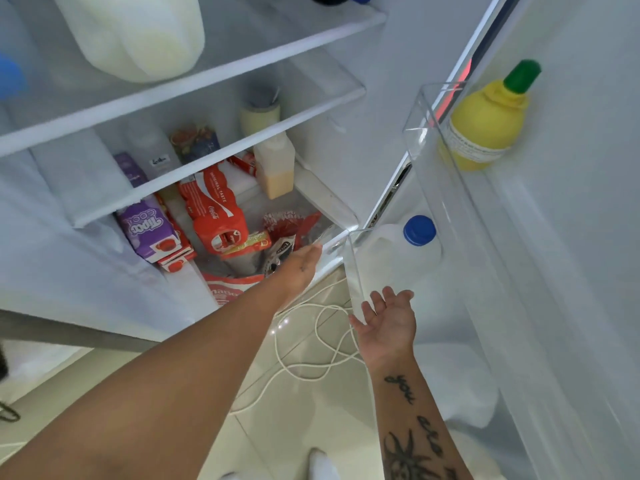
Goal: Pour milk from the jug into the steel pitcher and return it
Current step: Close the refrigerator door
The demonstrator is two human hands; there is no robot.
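Open fridge from above: the empty right hand [388,317], fingers spread, hovers just short of the blue-capped milk jug [398,258] in the lower door shelf [351,271], while the left hand [299,268], holding nothing, rests on the fridge's edge; probably best to grip the handle and lift straight up.

You have one head-worn wide-angle view, looking steeply down from close range into the open white fridge [194,81] and its door's clear plastic shelf [429,140].
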